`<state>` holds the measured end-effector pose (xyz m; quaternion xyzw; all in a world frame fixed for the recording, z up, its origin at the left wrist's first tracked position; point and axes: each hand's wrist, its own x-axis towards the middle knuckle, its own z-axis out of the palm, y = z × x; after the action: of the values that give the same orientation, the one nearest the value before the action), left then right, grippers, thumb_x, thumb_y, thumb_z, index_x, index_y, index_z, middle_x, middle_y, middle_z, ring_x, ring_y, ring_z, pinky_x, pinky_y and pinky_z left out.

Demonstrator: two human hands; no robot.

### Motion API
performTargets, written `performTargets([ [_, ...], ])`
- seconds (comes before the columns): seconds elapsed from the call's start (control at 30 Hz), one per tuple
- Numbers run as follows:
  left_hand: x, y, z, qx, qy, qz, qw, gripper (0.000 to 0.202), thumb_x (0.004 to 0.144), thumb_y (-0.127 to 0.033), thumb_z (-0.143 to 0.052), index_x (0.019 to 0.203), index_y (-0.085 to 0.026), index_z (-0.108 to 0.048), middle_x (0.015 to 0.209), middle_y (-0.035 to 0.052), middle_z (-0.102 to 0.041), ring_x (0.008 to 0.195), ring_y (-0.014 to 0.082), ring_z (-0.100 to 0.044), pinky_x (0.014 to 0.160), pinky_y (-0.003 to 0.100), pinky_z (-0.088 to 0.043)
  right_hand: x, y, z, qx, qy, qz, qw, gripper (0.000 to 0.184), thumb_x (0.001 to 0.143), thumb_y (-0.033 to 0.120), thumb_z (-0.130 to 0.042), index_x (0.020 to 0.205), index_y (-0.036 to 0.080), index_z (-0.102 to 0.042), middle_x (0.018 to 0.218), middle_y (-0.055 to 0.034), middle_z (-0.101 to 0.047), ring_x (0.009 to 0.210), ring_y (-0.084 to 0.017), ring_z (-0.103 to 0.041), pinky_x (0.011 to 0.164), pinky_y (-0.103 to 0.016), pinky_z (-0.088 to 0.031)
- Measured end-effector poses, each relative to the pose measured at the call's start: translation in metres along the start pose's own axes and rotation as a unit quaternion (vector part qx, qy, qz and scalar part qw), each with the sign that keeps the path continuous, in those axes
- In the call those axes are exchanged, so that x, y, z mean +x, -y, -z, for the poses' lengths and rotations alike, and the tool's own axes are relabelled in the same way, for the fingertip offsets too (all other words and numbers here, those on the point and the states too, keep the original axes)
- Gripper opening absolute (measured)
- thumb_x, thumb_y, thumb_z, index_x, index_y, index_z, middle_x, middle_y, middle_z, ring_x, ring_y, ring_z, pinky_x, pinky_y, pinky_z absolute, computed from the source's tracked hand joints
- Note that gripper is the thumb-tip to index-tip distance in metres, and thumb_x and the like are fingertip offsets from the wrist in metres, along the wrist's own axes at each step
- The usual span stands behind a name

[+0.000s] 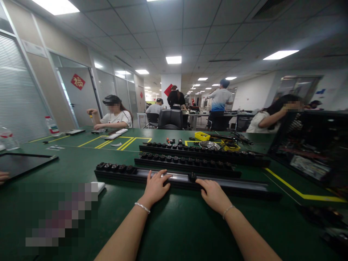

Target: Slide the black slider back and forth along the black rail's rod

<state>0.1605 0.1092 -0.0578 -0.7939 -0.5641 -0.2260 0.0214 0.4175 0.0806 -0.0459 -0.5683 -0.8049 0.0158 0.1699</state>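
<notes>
Both hands are on the front rail (pixel 244 185), the nearest of three long black rails lying across the green table (pixel 174 232), right in front of the person. The left hand (pixel 156 186) lies flat & wide, fingers spread over the rail's silvery channel. It holds nothing and just presses down. The right hand (pixel 214 195) is palm down w/ fingertips at the rail's near edge, just beside the lone black piece (pixel 193 177) seated mid-rail. Can't tell if it pinches that piece or only touches the rail (the fingertips are too dark & small to read).

A short row of black pieces (pixel 115 167) fills the rail's left end; the rest of the channel looks bare. The middle rail (pixel 190 167) and back rail (pixel 252 159) are packed w/ similar pieces approx end to end.

To do this bit well, imo:
- Keep the left hand's weight on the front rail so it doesn't skid on the table.
- Guide the lone black piece straight along the channel, not tilted, or it may jam or pop out.
- Keep wrists low & clear of the middle rail so nothing there gets knocked.

Beyond the rails sit a yellow tray (pixel 202 136) & a metal bowl (pixel 209 145). A co-worker (pixel 115 117) sits at the table's far left side.
</notes>
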Motion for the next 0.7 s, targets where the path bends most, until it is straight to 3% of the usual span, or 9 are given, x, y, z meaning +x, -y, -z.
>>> performTargets([
  [0.7, -0.0001, -0.0006, 0.0006, -0.008, -0.003, 0.001, 1.000, 0.034, 0.079, -0.035, -0.049, 0.112, -0.040, -0.052, 0.129, -0.0031, -0.047, 0.113, 0.0198, -0.046, 0.106, 0.053, -0.004, -0.0021, -0.0054, 0.0014, -0.021, -0.008, -0.001, 1.000, 0.043, 0.077, 0.016, -0.038, 0.116, 0.023, -0.054, 0.108, -0.0048, -0.061, 0.100, -0.018, -0.052, 0.090, -0.033, -0.033],
])
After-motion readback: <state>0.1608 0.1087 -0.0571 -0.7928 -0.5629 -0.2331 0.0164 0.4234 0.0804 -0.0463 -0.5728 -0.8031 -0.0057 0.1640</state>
